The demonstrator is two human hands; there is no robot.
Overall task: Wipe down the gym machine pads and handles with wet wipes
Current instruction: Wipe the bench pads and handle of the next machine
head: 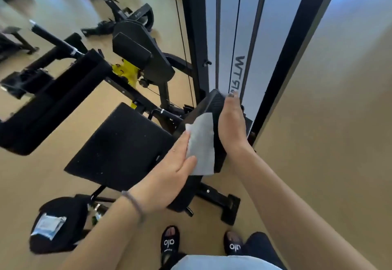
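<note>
A black upright back pad of the gym machine stands in the middle of the view, beside the flat black seat pad. My left hand presses a white wet wipe flat against the back pad's face with straight fingers. My right hand grips the pad's right edge, fingers wrapped behind it. A pack of wet wipes lies on a round black pad at the lower left.
The machine's tall black frame with a grey panel and cables rises right behind the back pad. A black arm pad and a leg roller stick out to the left. Other machines stand on the tan floor at the back. My sandalled feet are below.
</note>
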